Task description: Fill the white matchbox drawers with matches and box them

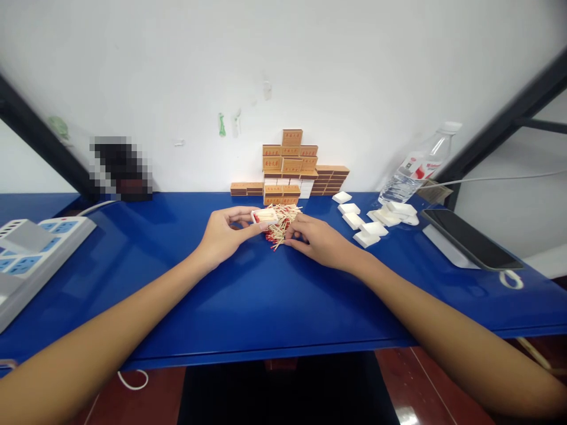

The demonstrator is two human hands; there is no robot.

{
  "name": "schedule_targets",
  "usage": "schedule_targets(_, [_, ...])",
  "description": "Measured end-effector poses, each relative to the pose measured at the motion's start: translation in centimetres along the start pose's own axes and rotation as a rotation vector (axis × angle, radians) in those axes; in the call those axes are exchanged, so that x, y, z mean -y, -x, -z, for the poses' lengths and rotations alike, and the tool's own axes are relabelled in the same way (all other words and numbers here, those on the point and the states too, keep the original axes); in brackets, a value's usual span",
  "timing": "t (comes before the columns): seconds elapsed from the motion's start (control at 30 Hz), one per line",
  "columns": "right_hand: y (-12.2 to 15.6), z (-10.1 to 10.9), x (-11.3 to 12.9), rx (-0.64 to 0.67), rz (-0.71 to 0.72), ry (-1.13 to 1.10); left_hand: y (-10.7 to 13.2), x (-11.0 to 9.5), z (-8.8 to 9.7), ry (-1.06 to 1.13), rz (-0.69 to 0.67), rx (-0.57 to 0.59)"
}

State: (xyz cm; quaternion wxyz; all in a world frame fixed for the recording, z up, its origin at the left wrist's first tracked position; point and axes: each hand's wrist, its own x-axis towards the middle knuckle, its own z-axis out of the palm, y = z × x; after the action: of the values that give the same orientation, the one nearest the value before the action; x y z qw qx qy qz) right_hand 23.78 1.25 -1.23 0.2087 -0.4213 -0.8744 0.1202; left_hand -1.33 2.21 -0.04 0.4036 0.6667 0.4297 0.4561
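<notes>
Head view shows two bare hands working over a blue table (248, 313), well apart from the table's front edge. The left hand (224, 235) holds a small white tray (253, 216), pinched between the thumb and the fingers. Inside this tray lie matches, side by side, with their red heads toward the left end. Just beside the tray, between the two hands, there is a loose pile of matches (282, 221) on the table, with sticks pointing in many directions. The right hand (319, 239) is at the right side of this pile, with bent fingers and the thumb near to them; I cannot tell whether it holds a match. The two hands are apart from each other.

Behind the pile, near the white wall (177, 71), stand brown matchboxes (290, 160) in a stepped stack, with some white trays visible in the lower part. To the right of the right hand, several loose white trays (352, 221) lie in a group, some touching. Farther right are a clear plastic bottle (419, 168) with a white cap, and a black phone (472, 238) resting on a white box (447, 245). At the far left lies a power strip (80, 230) with blue sockets.
</notes>
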Motion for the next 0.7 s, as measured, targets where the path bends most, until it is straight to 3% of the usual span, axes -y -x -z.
schedule_targets(0.2, [0.8,1.7,0.0,0.137,0.007,-0.013,-0.1,0.1,0.1,-0.013,-0.001,0.015])
schedule_targets(0.7, [0.8,2.1,1.3,0.153,0.031,-0.075,0.0,0.0,-0.1,-0.045,0.005,0.036])
